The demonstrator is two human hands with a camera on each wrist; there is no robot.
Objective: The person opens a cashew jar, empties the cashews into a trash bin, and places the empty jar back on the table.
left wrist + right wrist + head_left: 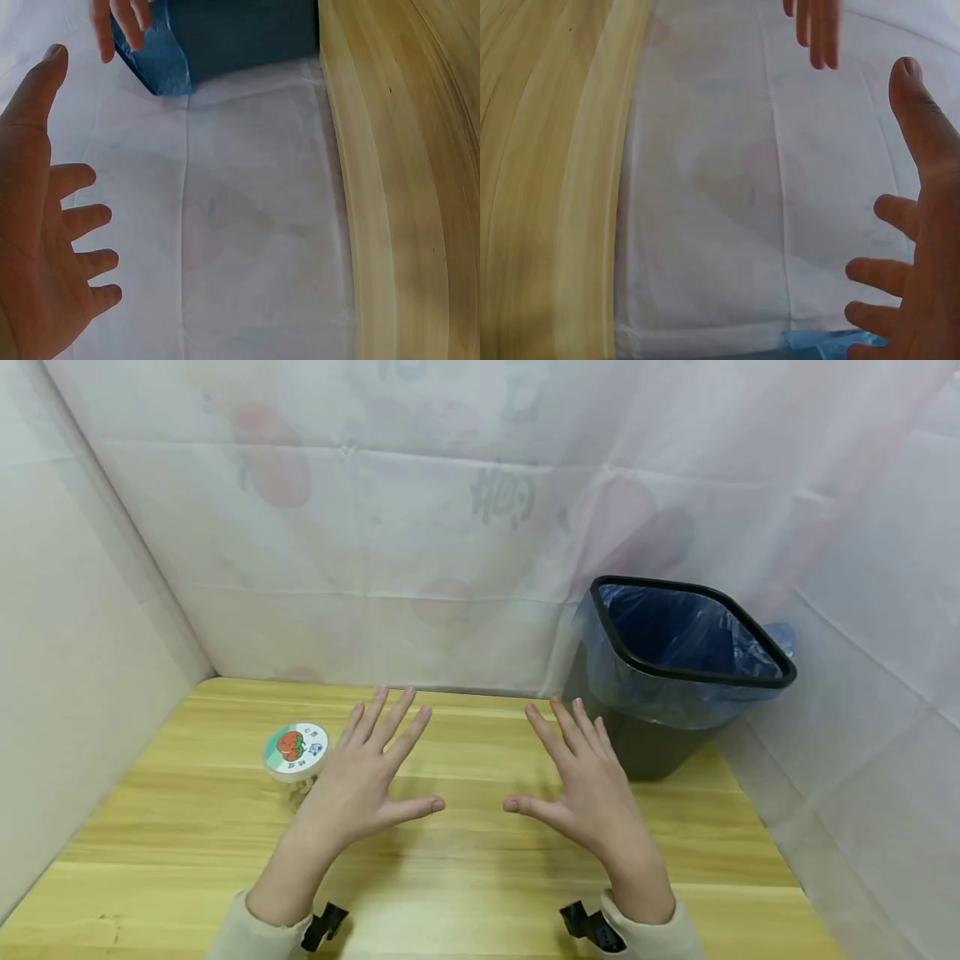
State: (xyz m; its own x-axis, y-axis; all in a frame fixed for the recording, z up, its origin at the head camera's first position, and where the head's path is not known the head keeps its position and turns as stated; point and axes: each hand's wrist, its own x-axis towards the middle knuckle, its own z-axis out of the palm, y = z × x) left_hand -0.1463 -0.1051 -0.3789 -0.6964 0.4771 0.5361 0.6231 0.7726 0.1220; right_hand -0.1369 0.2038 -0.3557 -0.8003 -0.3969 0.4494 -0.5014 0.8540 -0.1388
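Both hands are held out over a wooden table, fingers spread and nothing in them. The left hand (356,785) is on the left side, its wrist beside a clear round tub (296,756) whose white and green lid carries a strawberry picture. Small pale pieces show through the tub's side, partly hidden by that hand. On the right, the right hand (588,785) is nearest to a dark bin (637,735) lined with a blue plastic bag (675,627). In the left wrist view the thumb and fingers (86,221) stand apart; the right wrist view shows the same of the right fingers (877,277).
The wooden tabletop (465,885) ends against a pale printed curtain (375,552) at the back. White cloth walls (82,635) rise on the left and right. The bin's black rim (705,678) stands higher than the hands in the head view. A small black device sits at each cuff.
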